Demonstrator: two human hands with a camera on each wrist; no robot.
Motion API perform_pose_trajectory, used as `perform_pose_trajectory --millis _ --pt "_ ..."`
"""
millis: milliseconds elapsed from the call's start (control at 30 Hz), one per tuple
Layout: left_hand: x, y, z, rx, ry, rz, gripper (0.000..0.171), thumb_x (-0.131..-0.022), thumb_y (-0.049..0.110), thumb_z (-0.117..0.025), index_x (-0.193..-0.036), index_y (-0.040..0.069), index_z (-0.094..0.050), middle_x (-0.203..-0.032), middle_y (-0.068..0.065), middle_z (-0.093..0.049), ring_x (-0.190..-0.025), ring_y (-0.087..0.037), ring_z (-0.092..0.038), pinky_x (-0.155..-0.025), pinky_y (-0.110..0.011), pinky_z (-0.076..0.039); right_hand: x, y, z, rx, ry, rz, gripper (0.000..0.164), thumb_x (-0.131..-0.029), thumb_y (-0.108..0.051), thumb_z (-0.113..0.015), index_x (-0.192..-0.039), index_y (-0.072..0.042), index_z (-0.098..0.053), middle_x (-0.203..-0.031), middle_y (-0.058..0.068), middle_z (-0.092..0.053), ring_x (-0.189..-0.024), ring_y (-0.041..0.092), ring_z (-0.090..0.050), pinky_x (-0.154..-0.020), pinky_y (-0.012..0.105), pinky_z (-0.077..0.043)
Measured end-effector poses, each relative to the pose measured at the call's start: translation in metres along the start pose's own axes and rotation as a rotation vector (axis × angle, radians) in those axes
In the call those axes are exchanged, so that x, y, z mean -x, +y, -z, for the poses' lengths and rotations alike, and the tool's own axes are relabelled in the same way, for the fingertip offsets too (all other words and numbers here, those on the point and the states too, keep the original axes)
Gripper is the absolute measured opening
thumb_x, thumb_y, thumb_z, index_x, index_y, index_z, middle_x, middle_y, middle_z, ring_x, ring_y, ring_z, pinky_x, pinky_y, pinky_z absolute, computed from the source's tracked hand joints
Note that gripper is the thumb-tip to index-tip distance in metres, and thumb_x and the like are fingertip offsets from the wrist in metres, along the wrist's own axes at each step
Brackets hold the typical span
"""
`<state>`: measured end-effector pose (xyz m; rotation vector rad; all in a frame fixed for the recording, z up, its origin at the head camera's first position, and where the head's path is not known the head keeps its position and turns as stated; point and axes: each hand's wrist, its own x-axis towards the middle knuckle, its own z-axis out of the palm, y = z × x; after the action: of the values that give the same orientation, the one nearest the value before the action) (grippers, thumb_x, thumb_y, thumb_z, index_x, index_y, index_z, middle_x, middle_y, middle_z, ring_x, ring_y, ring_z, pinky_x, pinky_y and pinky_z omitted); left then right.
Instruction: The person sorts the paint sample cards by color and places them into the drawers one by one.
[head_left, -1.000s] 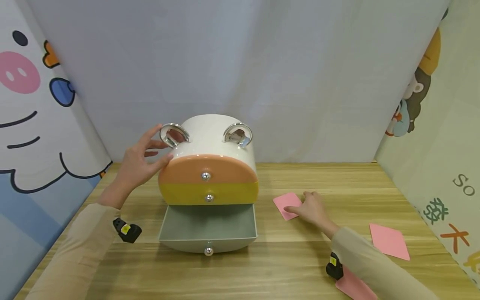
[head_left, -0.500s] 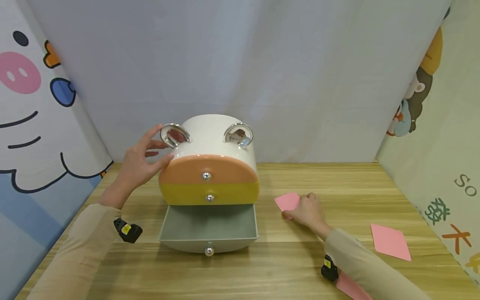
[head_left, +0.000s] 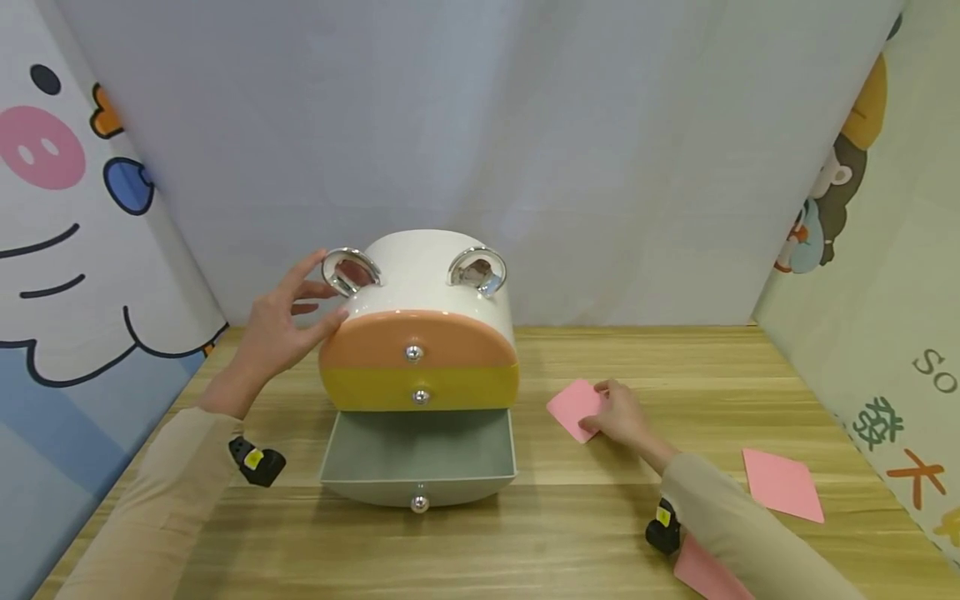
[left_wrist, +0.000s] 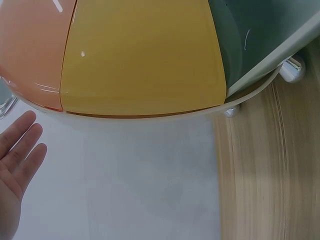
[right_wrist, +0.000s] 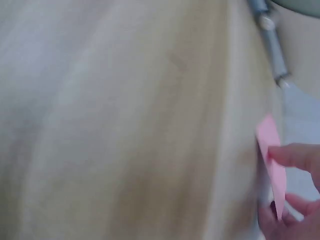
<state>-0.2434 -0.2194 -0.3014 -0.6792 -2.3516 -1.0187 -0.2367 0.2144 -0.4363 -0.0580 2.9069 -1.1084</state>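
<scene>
A small chest of drawers (head_left: 416,262) with a white rounded top and two chrome ears stands on the wooden table. Its orange and yellow drawers are closed; the grey-green bottom drawer (head_left: 382,492) is pulled out. My left hand (head_left: 273,329) rests against the chest's upper left side, near the left ear, with thumb and fingers extended. To the chest's right, my right hand (head_left: 621,417) pinches the near right edges of a pink paper square (head_left: 573,410). In the right wrist view that paper (right_wrist: 272,150) lies between thumb and fingers, tilted off the table.
Another pink paper square (head_left: 783,485) lies farther right on the table. A third pink paper (head_left: 705,571) is partly covered by the right sleeve (head_left: 742,517). A pale curtain (head_left: 600,167) hangs behind, and cartoon-printed panels flank both sides.
The right fingers closed over the pink paper's edge, then shifted slightly; the paper has turned and now sits between thumb and fingers. My left hand and the chest stayed put.
</scene>
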Motion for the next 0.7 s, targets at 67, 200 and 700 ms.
perform_pose_trajectory --millis 67,200,700 --pt "0.0 0.0 0.0 0.001 -0.002 -0.001 0.072 -0.082 0.012 -0.066 -0.143 0.018 -0.029 -0.105 -0.023 -0.06 -0.097 -0.039 -0.058 -0.082 -0.054 -0.048 -0.001 0.002 0.005 -0.122 -0.037 -0.012 0.052 -0.069 0.003 -0.064 -0.116 0.015 -0.046 -0.106 0.029 -0.051 -0.091 0.032 -0.051 -0.075 0.035 -0.048" --pt "0.0 0.0 0.0 0.001 -0.003 -0.001 0.072 -0.082 0.012 -0.066 -0.143 0.017 -0.029 -0.105 -0.023 -0.06 -0.097 -0.04 -0.058 -0.082 -0.055 -0.048 -0.003 0.007 0.017 -0.289 -0.121 -0.042 0.052 -0.069 0.014 -0.049 -0.12 0.016 -0.044 -0.105 0.027 -0.05 -0.083 0.024 -0.051 -0.062 0.024 -0.048" --pt "0.0 -0.001 -0.001 -0.008 0.005 -0.012 0.072 -0.081 0.011 -0.066 -0.143 0.016 -0.03 -0.104 -0.022 -0.061 -0.096 -0.037 -0.059 -0.081 -0.054 -0.049 0.005 -0.01 0.075 -0.454 -0.256 -0.006 0.044 -0.085 0.004 -0.05 -0.127 0.014 -0.042 -0.123 0.025 -0.048 -0.087 0.007 -0.055 -0.08 0.029 -0.051"
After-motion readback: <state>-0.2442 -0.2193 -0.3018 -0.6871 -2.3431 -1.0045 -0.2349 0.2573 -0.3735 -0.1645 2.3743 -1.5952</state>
